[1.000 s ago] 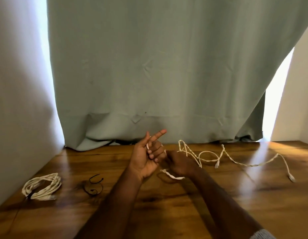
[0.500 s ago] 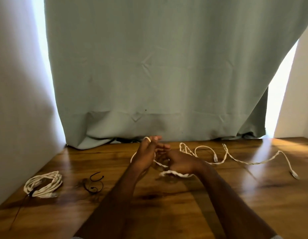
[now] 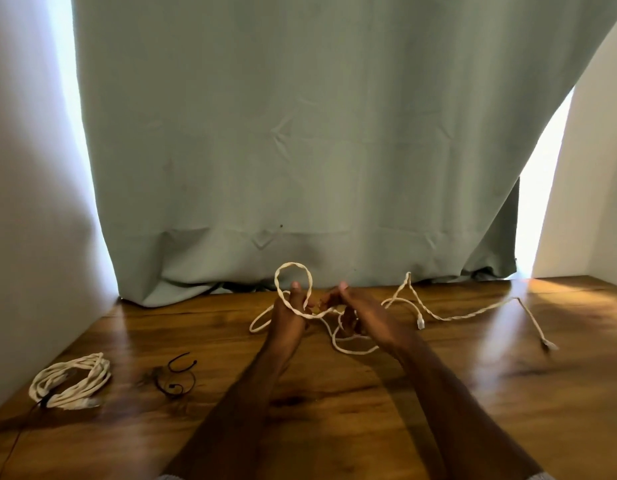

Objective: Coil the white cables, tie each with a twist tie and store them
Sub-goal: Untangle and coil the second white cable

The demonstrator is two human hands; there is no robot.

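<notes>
- Overhead from the head camera, I see two bare forearms reaching out over a wooden table (image 3: 334, 427), both hands raised near its far edge in front of a grey-green curtain (image 3: 300, 133).
- My left hand (image 3: 288, 315) grips a loose white cable (image 3: 473, 315), fingers curled round it; one loop of the cable stands up above the fingertips, and another droops to the table on the hand's left side.
- My right hand (image 3: 360, 315), just beside the left, has its fingers curled with strands of the same cable passing through them; the thumb tip points up. How firmly it pinches the cable I cannot tell from this angle.
- From the hands the cable slackens into a loop on the table beneath the right wrist, then trails off to the right across the wood, rising in one peak near the curtain hem; one plug (image 3: 420, 323) lies near the right hand, the other plug (image 3: 547, 344) well apart at the far right.
- Near the table's left edge lies a coiled white cable (image 3: 70, 381), already bundled, with a dark tie at its near end.
- Between that coil and my left forearm rests a black twist tie (image 3: 177, 377), curled on the wood.
- White walls flank the curtain, daylight showing at both gaps.
</notes>
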